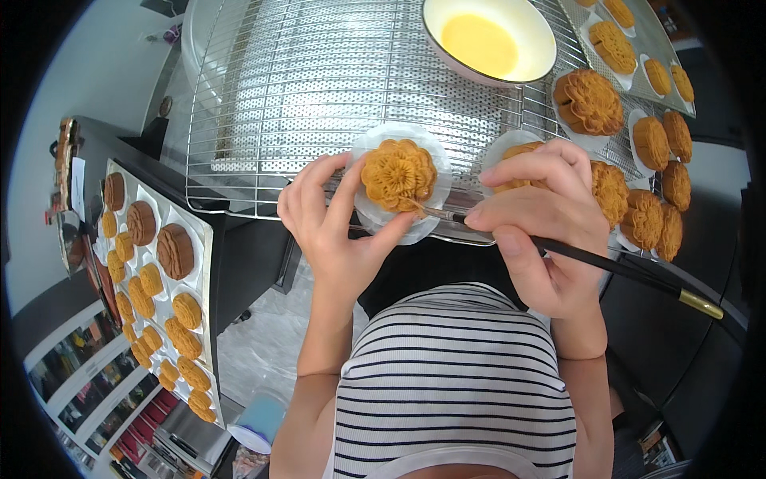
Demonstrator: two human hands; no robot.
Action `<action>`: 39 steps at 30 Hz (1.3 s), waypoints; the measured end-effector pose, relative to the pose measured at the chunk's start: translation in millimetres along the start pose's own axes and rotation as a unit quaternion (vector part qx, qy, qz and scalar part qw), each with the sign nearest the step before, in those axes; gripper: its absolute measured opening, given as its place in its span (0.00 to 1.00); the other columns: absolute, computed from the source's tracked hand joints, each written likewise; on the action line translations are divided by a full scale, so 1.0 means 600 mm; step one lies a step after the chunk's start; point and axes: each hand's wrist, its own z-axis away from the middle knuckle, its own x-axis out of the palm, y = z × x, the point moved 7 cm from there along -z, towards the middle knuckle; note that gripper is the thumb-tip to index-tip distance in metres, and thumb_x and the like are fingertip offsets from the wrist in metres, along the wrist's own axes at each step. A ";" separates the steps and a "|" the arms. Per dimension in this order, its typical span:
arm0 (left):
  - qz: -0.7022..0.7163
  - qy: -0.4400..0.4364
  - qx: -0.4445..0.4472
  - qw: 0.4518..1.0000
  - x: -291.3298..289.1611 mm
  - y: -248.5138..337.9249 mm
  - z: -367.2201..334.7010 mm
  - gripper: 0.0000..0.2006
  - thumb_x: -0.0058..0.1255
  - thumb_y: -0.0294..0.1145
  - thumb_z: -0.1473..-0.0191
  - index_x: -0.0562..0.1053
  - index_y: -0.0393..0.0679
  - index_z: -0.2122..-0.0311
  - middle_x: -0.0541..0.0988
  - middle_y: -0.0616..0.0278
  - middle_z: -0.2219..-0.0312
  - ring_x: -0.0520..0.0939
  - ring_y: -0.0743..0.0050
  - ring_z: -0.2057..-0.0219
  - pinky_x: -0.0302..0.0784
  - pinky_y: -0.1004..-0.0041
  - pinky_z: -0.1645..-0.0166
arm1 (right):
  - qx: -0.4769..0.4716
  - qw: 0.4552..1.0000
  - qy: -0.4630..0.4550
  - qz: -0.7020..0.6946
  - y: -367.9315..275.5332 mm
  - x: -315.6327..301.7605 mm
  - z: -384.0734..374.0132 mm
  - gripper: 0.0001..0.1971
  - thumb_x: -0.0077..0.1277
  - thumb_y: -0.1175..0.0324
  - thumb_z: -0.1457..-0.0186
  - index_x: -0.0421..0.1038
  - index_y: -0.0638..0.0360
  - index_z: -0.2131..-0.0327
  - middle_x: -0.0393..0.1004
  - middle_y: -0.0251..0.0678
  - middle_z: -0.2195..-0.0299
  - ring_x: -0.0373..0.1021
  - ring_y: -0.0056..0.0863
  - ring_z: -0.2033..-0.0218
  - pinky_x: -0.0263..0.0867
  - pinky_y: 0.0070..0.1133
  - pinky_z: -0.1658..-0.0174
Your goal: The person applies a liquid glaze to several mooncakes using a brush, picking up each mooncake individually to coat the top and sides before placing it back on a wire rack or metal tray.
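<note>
A golden, flower-patterned mooncake [398, 175] rests on a round white paper liner [427, 137] at the near edge of the wire rack. My left hand [339, 231] grips the mooncake from its left and near sides, thumb and fingers against it and the liner. In a pinch, my right hand [554, 215] holds a thin brush [590, 258] with a black handle and gold end. The bristles touch the mooncake's near-right side. Behind my right hand sits another mooncake [511, 156], partly hidden.
A white dark-rimmed bowl [519, 40] of yellow liquid stands on the wire rack [319, 88]. Several mooncakes [589, 102] on liners crowd the right side, with a tray [666, 52] of more beyond. Low on the left is another tray [209, 275] of golden and brown mooncakes.
</note>
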 end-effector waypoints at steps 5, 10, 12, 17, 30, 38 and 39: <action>0.008 0.011 -0.005 1.000 -0.004 0.007 -0.006 0.34 0.75 0.45 0.71 0.78 0.42 0.54 0.77 0.62 0.54 0.73 0.60 0.49 0.60 0.61 0.44 | -0.004 0.995 0.059 0.085 0.017 -0.006 -0.032 0.08 0.50 0.72 0.44 0.79 0.60 0.71 0.79 0.37 0.69 0.73 0.33 0.62 0.60 0.33 0.51; 0.013 0.017 -0.006 1.000 -0.008 0.006 -0.004 0.33 0.75 0.48 0.70 0.79 0.43 0.56 0.77 0.63 0.55 0.75 0.61 0.51 0.60 0.62 0.46 | -0.053 0.998 -0.021 0.002 -0.015 0.018 -0.049 0.08 0.48 0.73 0.44 0.78 0.61 0.73 0.78 0.34 0.73 0.73 0.32 0.64 0.60 0.31 0.51; 0.015 0.023 -0.014 1.000 -0.006 0.007 -0.005 0.33 0.75 0.48 0.70 0.79 0.43 0.56 0.77 0.63 0.55 0.75 0.61 0.51 0.60 0.62 0.46 | -0.052 0.996 -0.071 -0.022 -0.020 0.032 -0.055 0.08 0.49 0.74 0.44 0.78 0.61 0.73 0.78 0.34 0.73 0.73 0.31 0.63 0.60 0.30 0.51; 0.025 0.030 -0.014 0.999 -0.007 0.005 -0.005 0.33 0.74 0.50 0.69 0.79 0.44 0.56 0.77 0.64 0.55 0.75 0.63 0.51 0.60 0.63 0.46 | -0.032 0.994 0.050 0.096 -0.010 0.022 -0.074 0.04 0.56 0.75 0.46 0.80 0.59 0.73 0.79 0.29 0.71 0.72 0.30 0.67 0.61 0.27 0.56; 0.027 0.034 -0.013 0.999 -0.004 0.004 -0.003 0.34 0.72 0.54 0.68 0.78 0.45 0.55 0.77 0.65 0.55 0.75 0.64 0.50 0.58 0.62 0.45 | -0.031 0.988 0.028 0.148 -0.024 0.029 -0.075 0.03 0.58 0.70 0.48 0.78 0.57 0.72 0.78 0.29 0.71 0.73 0.29 0.63 0.59 0.29 0.52; 0.037 0.035 -0.006 0.999 -0.002 0.004 -0.001 0.32 0.69 0.55 0.63 0.77 0.44 0.54 0.76 0.66 0.55 0.74 0.64 0.50 0.57 0.56 0.45 | -0.037 0.998 -0.033 0.044 -0.017 0.027 -0.057 0.02 0.58 0.70 0.47 0.79 0.56 0.71 0.79 0.31 0.70 0.72 0.31 0.64 0.60 0.28 0.54; 0.036 0.038 -0.006 0.999 -0.004 0.006 -0.003 0.33 0.71 0.53 0.66 0.78 0.44 0.54 0.76 0.65 0.55 0.75 0.64 0.50 0.58 0.59 0.45 | -0.012 0.995 0.049 0.086 -0.008 0.007 -0.055 0.03 0.57 0.71 0.46 0.79 0.56 0.71 0.78 0.32 0.71 0.72 0.31 0.65 0.61 0.28 0.54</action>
